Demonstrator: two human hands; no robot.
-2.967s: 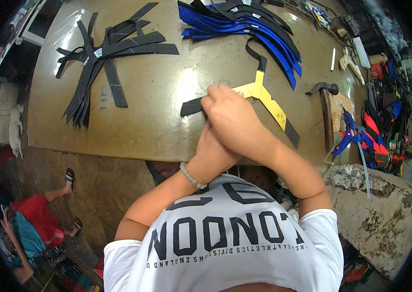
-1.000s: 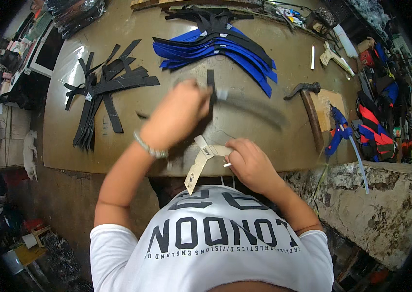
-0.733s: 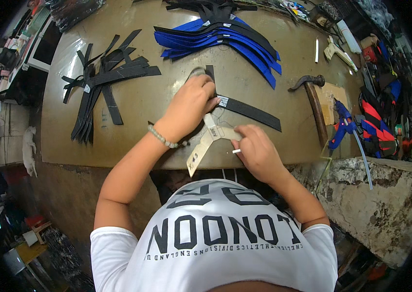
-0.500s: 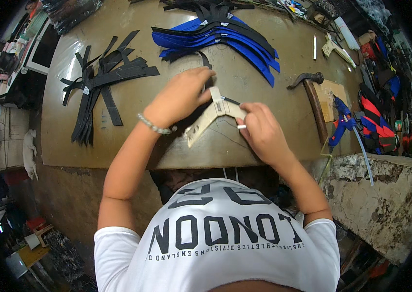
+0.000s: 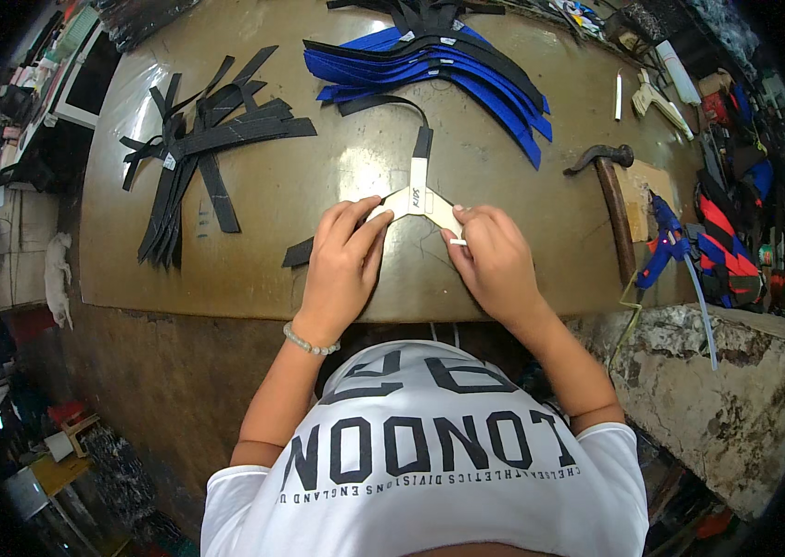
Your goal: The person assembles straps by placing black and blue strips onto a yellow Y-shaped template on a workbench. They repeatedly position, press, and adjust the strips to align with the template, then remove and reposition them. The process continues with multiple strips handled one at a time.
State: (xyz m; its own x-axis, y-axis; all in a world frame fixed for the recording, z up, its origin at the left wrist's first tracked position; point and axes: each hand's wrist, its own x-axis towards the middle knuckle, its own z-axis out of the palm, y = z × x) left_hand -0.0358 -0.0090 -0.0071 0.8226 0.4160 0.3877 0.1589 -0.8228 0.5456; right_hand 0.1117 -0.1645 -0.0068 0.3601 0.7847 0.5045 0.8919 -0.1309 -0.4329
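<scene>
A pale Y-shaped strap piece (image 5: 418, 197) lies flat on the worn brown table (image 5: 337, 167), its stem pointing away from me. My left hand (image 5: 341, 265) presses on its left arm, over a black strap end (image 5: 298, 252). My right hand (image 5: 495, 260) holds down its right arm with fingers and thumb. A black curved strap (image 5: 392, 104) runs from the stem's far end.
Black strap pieces (image 5: 198, 153) are piled at the left. Blue and black curved straps (image 5: 439, 65) are stacked at the back. A hammer (image 5: 611, 190), a blue glue gun (image 5: 669, 243) and a cardboard scrap (image 5: 643, 195) lie at the right near the table edge.
The pale Y piece was lifted and turned in both hands. Now it lies flat on the table with a hand pressing each arm.
</scene>
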